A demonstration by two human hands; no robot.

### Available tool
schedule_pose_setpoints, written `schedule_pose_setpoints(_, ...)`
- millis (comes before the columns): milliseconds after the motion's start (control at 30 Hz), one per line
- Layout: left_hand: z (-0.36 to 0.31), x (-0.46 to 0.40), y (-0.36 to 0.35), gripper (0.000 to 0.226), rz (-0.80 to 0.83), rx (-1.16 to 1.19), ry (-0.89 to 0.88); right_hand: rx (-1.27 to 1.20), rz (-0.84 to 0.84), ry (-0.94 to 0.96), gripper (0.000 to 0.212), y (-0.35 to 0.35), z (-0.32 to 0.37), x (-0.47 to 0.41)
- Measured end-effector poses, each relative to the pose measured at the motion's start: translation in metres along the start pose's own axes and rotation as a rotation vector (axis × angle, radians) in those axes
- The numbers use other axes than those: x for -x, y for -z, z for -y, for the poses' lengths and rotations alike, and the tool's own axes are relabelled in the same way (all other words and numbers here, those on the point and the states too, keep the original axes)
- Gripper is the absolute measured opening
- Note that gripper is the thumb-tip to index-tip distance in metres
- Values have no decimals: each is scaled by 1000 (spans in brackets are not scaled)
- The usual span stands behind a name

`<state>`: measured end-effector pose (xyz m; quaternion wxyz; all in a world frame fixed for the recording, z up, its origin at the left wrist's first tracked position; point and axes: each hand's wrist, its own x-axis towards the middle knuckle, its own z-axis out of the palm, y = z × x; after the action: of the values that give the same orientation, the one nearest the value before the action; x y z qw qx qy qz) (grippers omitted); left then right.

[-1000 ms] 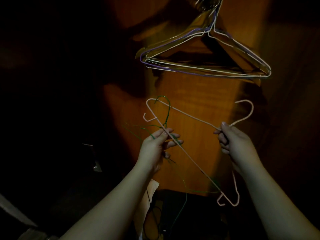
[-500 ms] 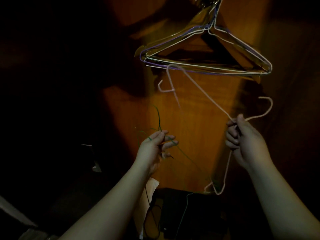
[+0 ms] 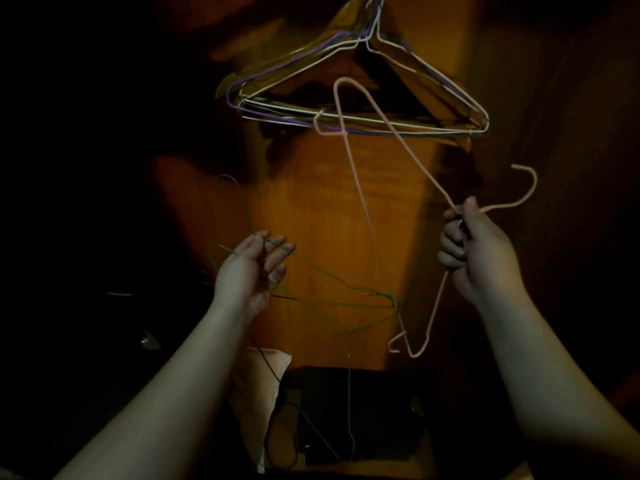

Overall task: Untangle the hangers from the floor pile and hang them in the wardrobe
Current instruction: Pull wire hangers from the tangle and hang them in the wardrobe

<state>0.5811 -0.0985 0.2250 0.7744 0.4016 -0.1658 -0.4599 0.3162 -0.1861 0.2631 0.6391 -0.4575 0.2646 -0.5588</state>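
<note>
The right hand [image 3: 481, 251] is curling its fingers [image 3: 450, 249] round the neck of a pink hanger [image 3: 358, 188], thumb pressed along the wire just below the hook, which is pointing up and to the right. The left hand [image 3: 251, 268] is spreading its fingers [image 3: 277, 263] loosely, a strand of the green hangers [image 3: 329, 299] running across them; whether any finger is truly pinching it cannot be told in the dim light. The pink hanger is tilting steeply, its long axis running from a corner low beside the right wrist up and leftward to a corner crossing the hung hangers [image 3: 363, 123] in the wardrobe [image 3: 311, 209]. These are above the right hand, the nearer one. One pink hanger; green ones apparently two or more; several hung, too bunched to count.
</note>
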Motion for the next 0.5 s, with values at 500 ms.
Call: schedule_pose_setpoints(500, -1, 7, -7, 16, -103, 10, -5, -79, -84, 63, 31, -1, 16, 8)
